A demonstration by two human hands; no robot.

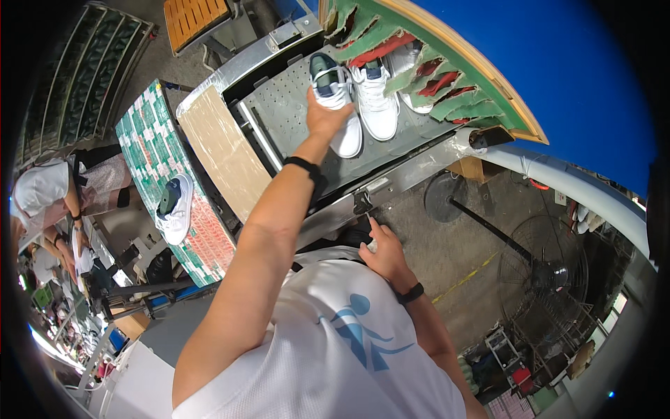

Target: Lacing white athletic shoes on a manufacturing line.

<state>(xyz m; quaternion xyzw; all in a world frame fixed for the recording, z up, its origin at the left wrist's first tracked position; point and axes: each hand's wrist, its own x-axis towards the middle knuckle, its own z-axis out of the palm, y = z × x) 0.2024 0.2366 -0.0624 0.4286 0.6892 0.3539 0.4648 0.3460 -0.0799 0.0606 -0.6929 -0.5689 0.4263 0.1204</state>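
Sneaker (335,98), white with a dark green lining and tongue, sits in the upper middle of the frame on a grey perforated metal plate (283,112); the left hand (326,117) is closed over its side, fingers wrapped about the upper near the laces; it looks light, soft in the upper and stiffer in the sole, not fragile, with enough texture not to slip, and I judge the best hold is across the midfoot or at the heel collar, where the shape resists crushing; just beside it to the right lies a second white shoe (377,101), and a third (408,70) lies partly under ragged green and red flaps (419,66) at the mouth of a machine with a blue hood (558,70); the right hand (384,248), lower in the middle of the frame, rests at the plate's metal edge with one finger stretched toward a small dark fitting (361,202), and seems to hold something small and pale, though I cannot tell what; to the left a brown board (223,150) lies along a green patterned table (150,140), where one more sneaker (174,206) lies alone; another person (49,195) stands at the far left; a floor fan (541,276) stands at the lower right.
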